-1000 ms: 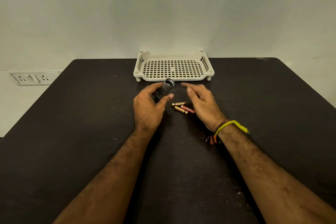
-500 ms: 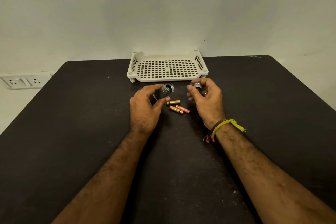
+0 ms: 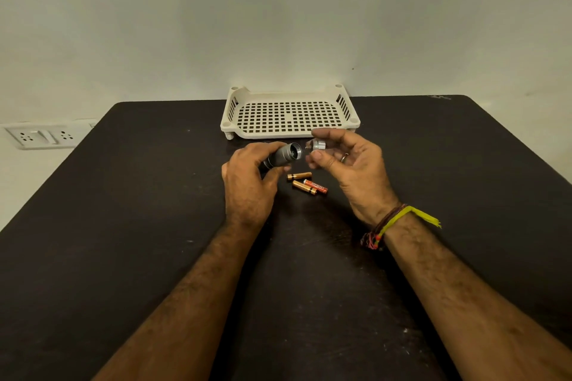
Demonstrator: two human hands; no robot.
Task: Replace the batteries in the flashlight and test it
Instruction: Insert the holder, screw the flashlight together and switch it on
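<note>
Since the earlier frame the right hand [image 3: 353,161] has lifted the end cap [image 3: 316,144] and turned its spring side toward the flashlight body [image 3: 286,155], which the left hand [image 3: 247,179] clamps with its open end facing the cap. Cap and body sit just apart, lined up, probably for screwing together. Thumb and fingers pinch the cap, leaving its threads free. Three batteries [image 3: 306,183] lie on the desk [image 3: 123,226] just below both hands, so whether fresh cells are inside cannot be told. Beyond stands a white tray [image 3: 291,132].
</note>
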